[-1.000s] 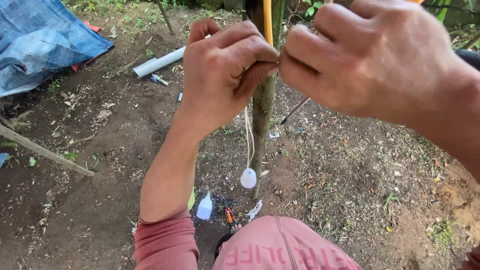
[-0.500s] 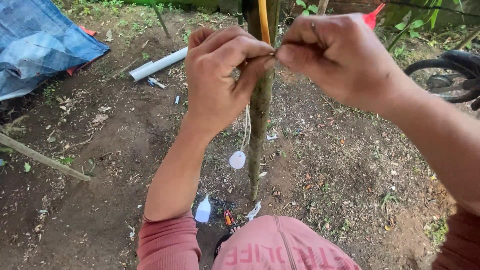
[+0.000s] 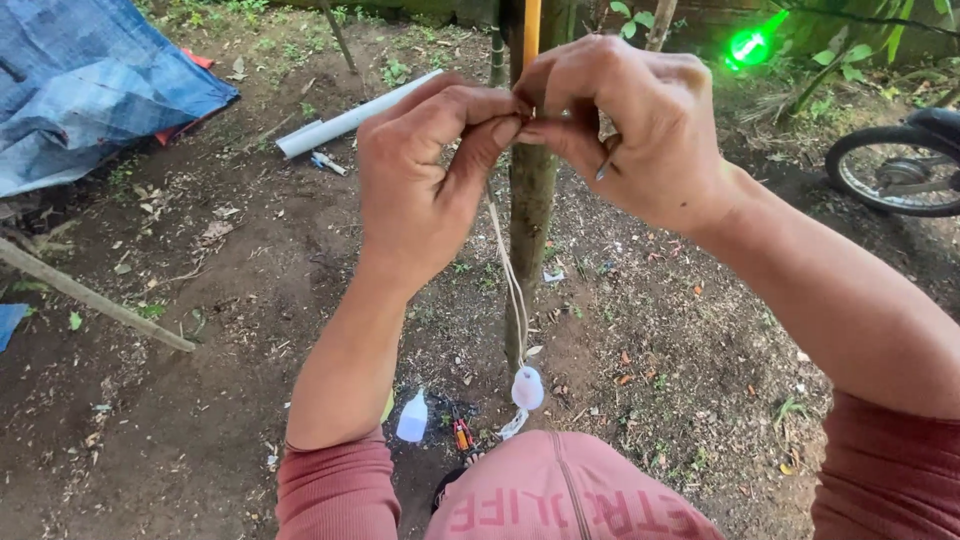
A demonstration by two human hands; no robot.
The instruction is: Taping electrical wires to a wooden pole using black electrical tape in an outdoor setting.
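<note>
My left hand (image 3: 425, 185) and my right hand (image 3: 630, 125) meet in front of a thin upright tree stem (image 3: 530, 210). Both pinch the top end of a pale cord (image 3: 512, 280) between thumb and fingers. The cord hangs down along the stem and ends in a small white spool (image 3: 527, 388) near the ground. An orange strip (image 3: 531, 30) runs up the stem above my hands. A small dark point sticks out under my right hand's fingers; I cannot tell what it is.
On the dirt lie a small white bottle (image 3: 412, 418), a small orange tool (image 3: 461, 436), a white pipe (image 3: 350, 118), a wooden pole (image 3: 95, 297) and a blue tarp (image 3: 85, 85). A bicycle wheel (image 3: 890, 172) stands at right. My knee in pink cloth (image 3: 560, 500) is at the bottom.
Both hands have stayed together at the stem, fingertips pinched closer on the cord. The view has shifted, bringing the wheel into sight at right.
</note>
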